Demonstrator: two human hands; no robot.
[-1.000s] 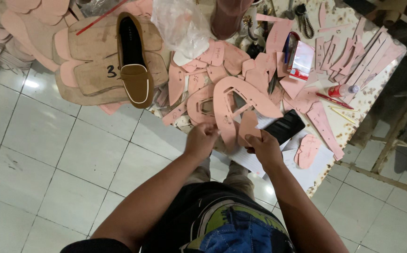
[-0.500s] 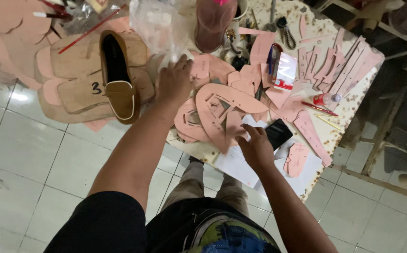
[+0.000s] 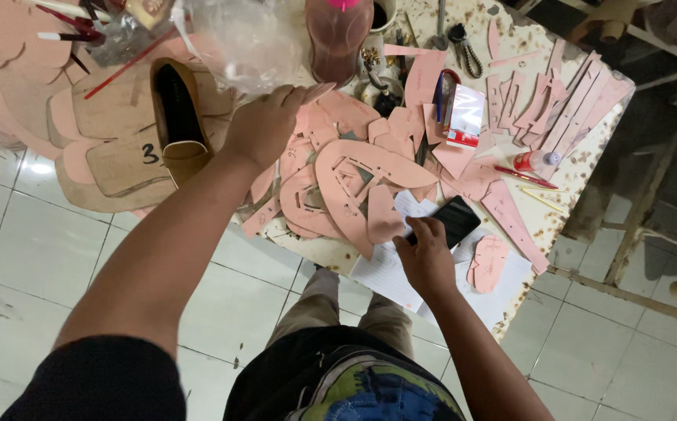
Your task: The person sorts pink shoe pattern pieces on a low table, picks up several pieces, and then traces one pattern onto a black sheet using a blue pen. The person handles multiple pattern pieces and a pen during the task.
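Under left hand (image 3: 264,125), pink pattern pieces (image 3: 354,168)

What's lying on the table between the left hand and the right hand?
In the head view, overlapping pink cardboard pattern pieces cover the table between the left hand and the right hand, with white lined paper nearest the right hand.

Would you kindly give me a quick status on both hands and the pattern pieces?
Left hand reaching over pink pattern pieces, fingers at clear plastic bag. Right hand resting on white paper beside black phone. Neither hand gripping anything.
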